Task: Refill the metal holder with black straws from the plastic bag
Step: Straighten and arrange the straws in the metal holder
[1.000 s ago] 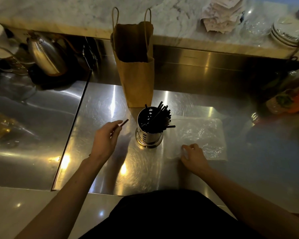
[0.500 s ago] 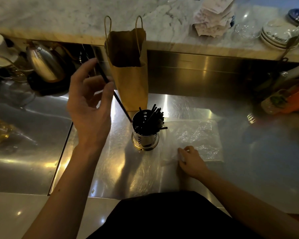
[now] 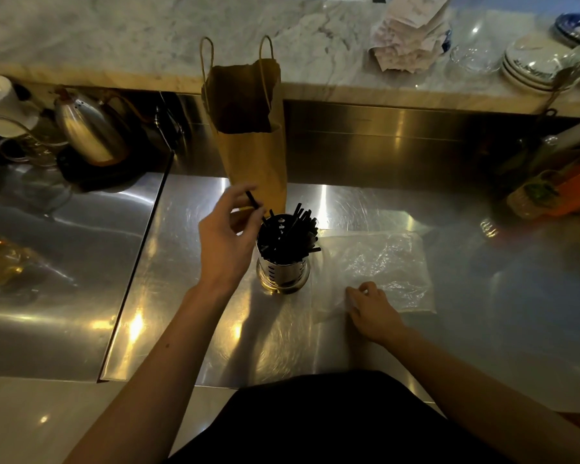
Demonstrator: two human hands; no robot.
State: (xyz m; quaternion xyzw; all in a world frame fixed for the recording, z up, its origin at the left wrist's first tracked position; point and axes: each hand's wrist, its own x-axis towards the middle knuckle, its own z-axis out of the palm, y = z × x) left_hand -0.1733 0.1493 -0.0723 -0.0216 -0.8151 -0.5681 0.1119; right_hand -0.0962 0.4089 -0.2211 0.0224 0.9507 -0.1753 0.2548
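Observation:
A perforated metal holder (image 3: pixel 283 274) stands on the steel counter, packed with several black straws (image 3: pixel 293 229). My left hand (image 3: pixel 226 241) is just left of its rim, fingers pinched on one black straw (image 3: pixel 253 200) whose lower end dips into the holder. A clear plastic bag (image 3: pixel 379 266) lies flat to the right of the holder. My right hand (image 3: pixel 370 308) presses on the bag's near left corner with curled fingers. I cannot tell whether any straws remain in the bag.
A brown paper bag (image 3: pixel 252 135) stands upright right behind the holder. A metal kettle (image 3: pixel 87 128) sits back left, past a seam in the counter (image 3: pixel 141 256). Stacked plates (image 3: pixel 536 65) and crumpled paper (image 3: pixel 409 41) rest on the marble ledge. Orange items (image 3: pixel 563 189) sit far right.
My left hand lifted a black straw from the counter, raised it high, then brought it down to the holder's rim. My right hand stayed on the bag.

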